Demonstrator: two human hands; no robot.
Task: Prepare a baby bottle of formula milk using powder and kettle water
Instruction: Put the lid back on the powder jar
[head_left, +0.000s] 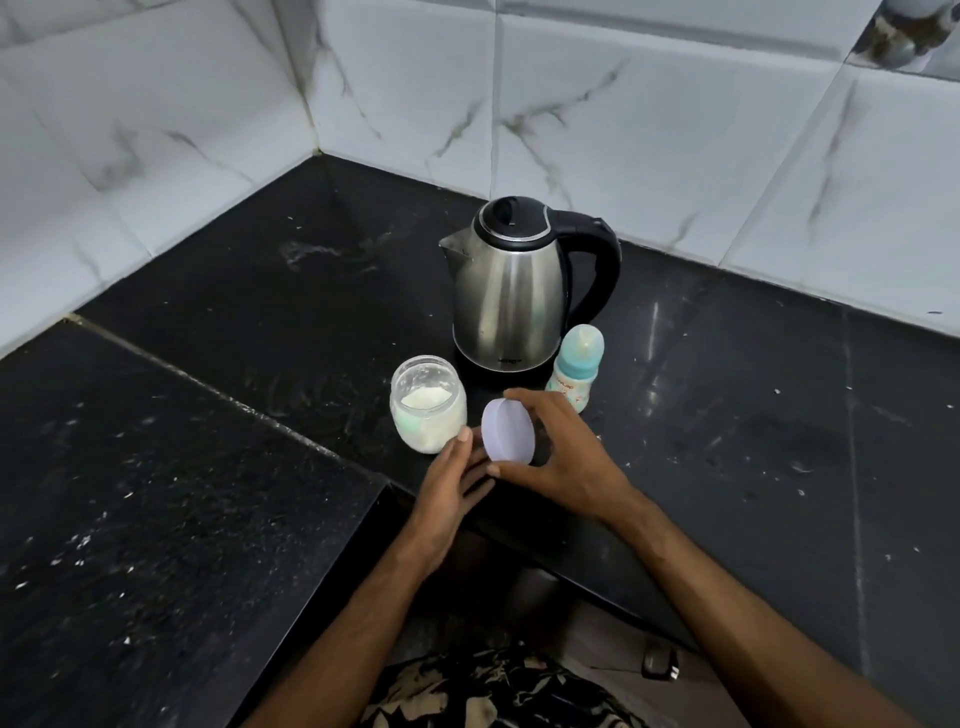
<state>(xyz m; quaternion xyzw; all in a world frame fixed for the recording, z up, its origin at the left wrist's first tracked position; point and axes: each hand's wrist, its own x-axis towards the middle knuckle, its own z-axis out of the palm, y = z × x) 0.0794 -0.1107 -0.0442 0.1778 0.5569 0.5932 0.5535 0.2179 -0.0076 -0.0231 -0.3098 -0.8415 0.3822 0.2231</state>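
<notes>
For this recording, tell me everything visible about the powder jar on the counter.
The powder jar is a small, round, clear container, glass or plastic by its look, standing upright on the black counter, left of and in front of the steel kettle. It is open: its pale lilac lid is off, held in the right hand. White powder fills roughly the lower half, with residue clouding the walls. The left hand reaches toward its base, fingertips at or very near it.
</notes>
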